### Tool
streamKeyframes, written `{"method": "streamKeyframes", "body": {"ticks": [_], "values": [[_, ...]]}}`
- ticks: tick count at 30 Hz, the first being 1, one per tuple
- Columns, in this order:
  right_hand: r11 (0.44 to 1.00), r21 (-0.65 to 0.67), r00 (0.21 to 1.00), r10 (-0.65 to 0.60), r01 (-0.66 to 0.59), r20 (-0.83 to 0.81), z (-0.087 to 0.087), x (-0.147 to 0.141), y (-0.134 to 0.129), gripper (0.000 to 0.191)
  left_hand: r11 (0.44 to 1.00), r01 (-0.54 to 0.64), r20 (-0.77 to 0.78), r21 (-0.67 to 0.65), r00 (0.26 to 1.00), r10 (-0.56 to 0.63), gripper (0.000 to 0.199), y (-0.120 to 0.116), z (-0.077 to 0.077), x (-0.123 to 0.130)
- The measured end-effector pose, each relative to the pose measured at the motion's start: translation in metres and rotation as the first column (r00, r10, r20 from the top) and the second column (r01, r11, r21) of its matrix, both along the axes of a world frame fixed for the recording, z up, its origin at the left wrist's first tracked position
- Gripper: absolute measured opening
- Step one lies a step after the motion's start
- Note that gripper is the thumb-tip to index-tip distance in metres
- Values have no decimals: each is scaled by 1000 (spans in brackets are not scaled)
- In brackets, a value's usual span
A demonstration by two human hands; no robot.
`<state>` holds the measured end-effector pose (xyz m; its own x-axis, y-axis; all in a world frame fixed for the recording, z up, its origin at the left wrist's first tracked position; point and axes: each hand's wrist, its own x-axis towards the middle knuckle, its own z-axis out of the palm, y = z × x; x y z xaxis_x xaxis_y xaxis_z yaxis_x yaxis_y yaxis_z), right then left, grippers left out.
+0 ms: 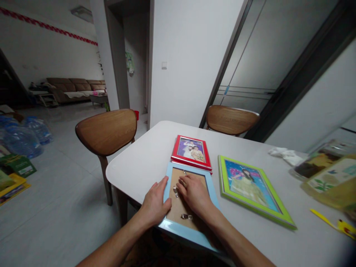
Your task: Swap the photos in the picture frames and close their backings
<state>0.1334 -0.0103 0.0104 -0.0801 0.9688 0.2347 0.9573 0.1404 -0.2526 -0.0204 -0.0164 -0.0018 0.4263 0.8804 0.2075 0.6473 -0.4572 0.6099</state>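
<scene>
A light blue picture frame point(189, 237) lies face down at the table's near edge, partly overhanging it. Its brown backing board point(175, 211) faces up and carries small metal clips point(175, 191). My left hand point(155, 202) holds the frame's left side, thumb over the rim by the board. My right hand point(193, 191) rests on the upper part of the board with fingers bent; whatever is under the fingertips is hidden. Just beyond is a red picture frame point(206, 154) with a group photo. A green picture frame point(280, 198) lies to the right, photo up.
The white table point(144, 159) also bears a yellow tool point(324, 218), crumpled white tissue point(286, 155) and a bottle of yellow liquid point(330, 181) at right. Wooden chairs stand at the left point(108, 131) and far side point(232, 119). Large water bottles point(22, 137) sit on the floor.
</scene>
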Motion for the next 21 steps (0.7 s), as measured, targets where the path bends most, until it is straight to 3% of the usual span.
{"method": "streamKeyframes", "body": {"ticks": [5,14,17,21], "values": [[990,-25,987,-137,140,81,-2,22,18,29,1000,-7,-32,-21,999,6,61,-1,1,0],[988,-15,986,-154,155,60,-7,20,23,31,1000,-4,-23,-5,1000,4,60,1,0,0],[993,-13,992,-119,120,48,1,23,12,32,1000,-3,-1,-10,1000,3,60,1,0,-1],[998,-37,998,-56,55,-17,13,27,-22,34,1000,0,26,-18,1000,1,59,0,-1,-1]]}}
